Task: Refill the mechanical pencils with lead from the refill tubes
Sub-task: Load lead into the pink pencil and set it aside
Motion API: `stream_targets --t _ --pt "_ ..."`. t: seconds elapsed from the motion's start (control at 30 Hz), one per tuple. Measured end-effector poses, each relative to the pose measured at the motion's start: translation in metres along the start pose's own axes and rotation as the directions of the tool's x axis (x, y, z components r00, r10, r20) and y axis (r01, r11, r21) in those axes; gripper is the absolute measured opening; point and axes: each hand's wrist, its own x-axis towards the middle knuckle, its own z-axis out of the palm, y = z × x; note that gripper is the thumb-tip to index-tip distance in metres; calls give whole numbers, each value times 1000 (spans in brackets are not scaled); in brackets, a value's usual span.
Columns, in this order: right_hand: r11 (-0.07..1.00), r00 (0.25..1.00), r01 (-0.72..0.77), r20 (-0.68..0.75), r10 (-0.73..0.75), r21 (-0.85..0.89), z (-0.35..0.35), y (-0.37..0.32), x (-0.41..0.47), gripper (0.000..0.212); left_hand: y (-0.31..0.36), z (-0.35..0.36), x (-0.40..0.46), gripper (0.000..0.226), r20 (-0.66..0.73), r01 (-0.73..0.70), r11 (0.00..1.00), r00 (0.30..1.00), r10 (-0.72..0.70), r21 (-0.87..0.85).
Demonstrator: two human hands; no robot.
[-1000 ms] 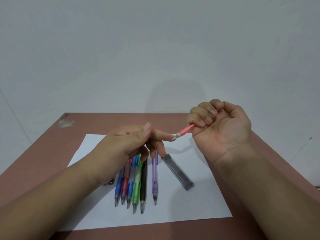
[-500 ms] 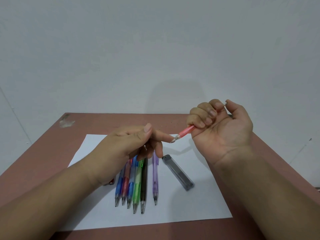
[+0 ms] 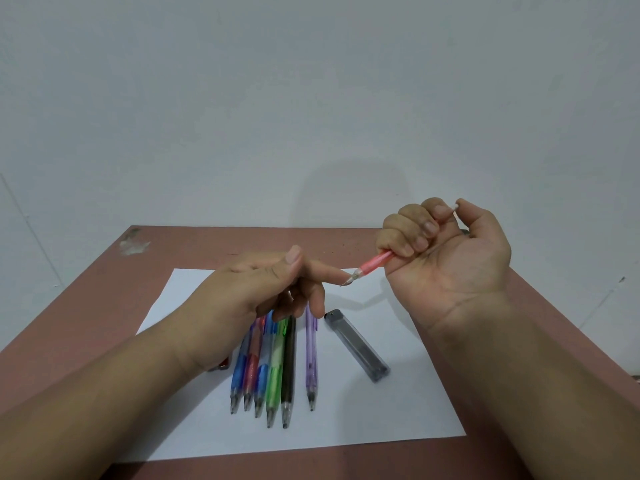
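Behind your hands a plain pale wall (image 3: pixel 311 98) fills the upper view, and beneath them a reddish-brown table (image 3: pixel 86 306) carries a white sheet of paper (image 3: pixel 398 410).

Your right hand (image 3: pixel 450 258) is raised palm toward you, its fingers curled round a pink mechanical pencil (image 3: pixel 372 265). The barrel runs through your fist: its white cap end shows by your thumb at the top, and its metal tip slants down and away from the little-finger side toward your other hand.

Your left hand (image 3: pixel 263 289) hovers over the paper with its forefinger (image 3: pixel 329 273) stretched out toward the pencil. The tip meets the end of that finger or sits just beside it; you cannot tell which from this angle. The thumb lies along the forefinger and the other fingers bend loosely downward. Whether they hold anything small, you cannot tell.

Just under your left hand, partly hidden by it, six mechanical pencils lie side by side on the paper with tips toward you: a blue pencil (image 3: pixel 239 375), a red pencil (image 3: pixel 251 372), a second blue pencil (image 3: pixel 262 375), a green pencil (image 3: pixel 275 375) and a black pencil (image 3: pixel 288 368) touching one another, and a purple pencil (image 3: pixel 310 362) slightly apart. Between your two wrists, beside the purple one, a grey refill tube (image 3: pixel 356 344) lies at a slant. A small red object (image 3: pixel 221 363) peeks from under your left wrist.
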Motion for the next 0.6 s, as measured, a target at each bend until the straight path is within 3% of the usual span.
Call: stream_targets --t 0.27,0.6 --pt "999 999 32 -8 -32 -31 1 0 0 27 0 0 1 56 -15 -2 1000 1000 3 28" --pt "999 999 27 -26 -27 -26 0 0 0 38 3 2 0 57 -8 -4 998 1000 4 65"
